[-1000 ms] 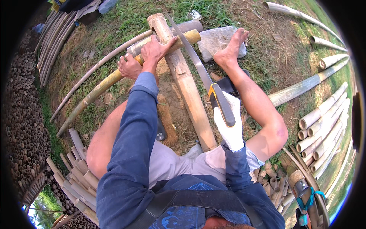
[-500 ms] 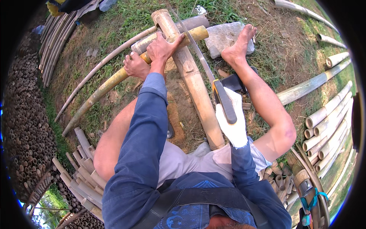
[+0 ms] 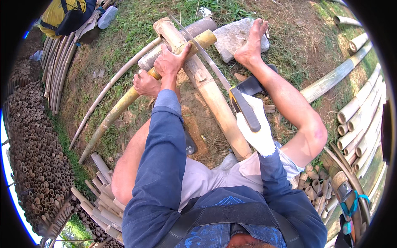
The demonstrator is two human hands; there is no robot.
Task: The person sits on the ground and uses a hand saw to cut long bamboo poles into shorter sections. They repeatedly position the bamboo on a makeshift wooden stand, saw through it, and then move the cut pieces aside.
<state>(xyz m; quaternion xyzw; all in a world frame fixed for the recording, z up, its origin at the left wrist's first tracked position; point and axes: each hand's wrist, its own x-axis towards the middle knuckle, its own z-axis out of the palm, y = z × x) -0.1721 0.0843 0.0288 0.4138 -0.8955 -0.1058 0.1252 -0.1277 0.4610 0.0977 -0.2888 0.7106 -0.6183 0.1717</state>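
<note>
My bare left hand point(image 3: 170, 63) is wrapped round a yellowish bamboo pole point(image 3: 124, 99), thumb pointing along it toward the cut end. Beside that hand, my left foot point(image 3: 147, 84) presses on the same pole. The pole lies slantwise over a thick bamboo post point(image 3: 215, 109) that runs back between my legs. In my white-gloved right hand point(image 3: 258, 128) is a hand saw point(image 3: 215, 69) with a dark grey and yellow handle. Its blade crosses the pole near the right end; the depth of any cut cannot be made out.
A grey stone point(image 3: 231, 39) lies by my right foot point(image 3: 252, 43). A thick brown bamboo crosspiece point(image 3: 198, 27) and a thin curved pole point(image 3: 111, 91) lie beyond the yellow one. Stacked bamboo point(image 3: 39, 153) fills the left; more poles point(image 3: 364, 111) lie right. A yellow bag point(image 3: 58, 16) is far left.
The whole view has turned slightly, bringing more of the yellow bag into sight. Both hands keep their holds, and the saw blade still lies across the pole.
</note>
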